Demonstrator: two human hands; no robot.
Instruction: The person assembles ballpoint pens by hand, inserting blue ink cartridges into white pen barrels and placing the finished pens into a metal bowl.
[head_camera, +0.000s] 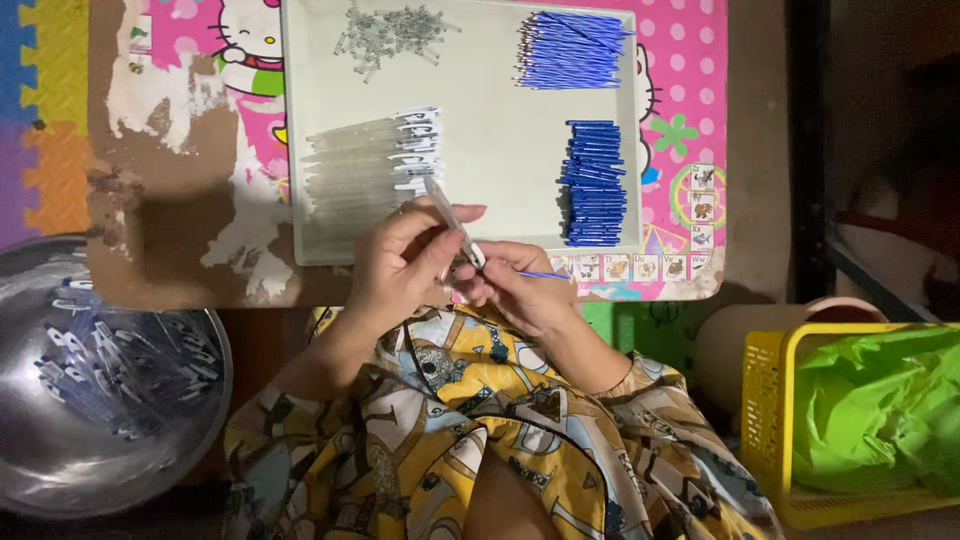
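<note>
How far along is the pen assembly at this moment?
Done: a metal bowl holds many assembled pens. In hand: the left hand holds a clear barrel, and the right hand holds a blue refill at its end. Left: on the tray, piles of clear barrels, blue refills, blue caps and springs.

We count two hands (400, 260) (520, 290), one shallow white rectangular tray (500, 140) and four heaps on it — clear pen barrels (350, 175), small grey metal springs (385, 30), thin blue refills (570, 50), blue caps (595, 185). We also see one round steel bowl (60, 470) and one yellow plastic basket (770, 400) — pieces too many to count.
</note>
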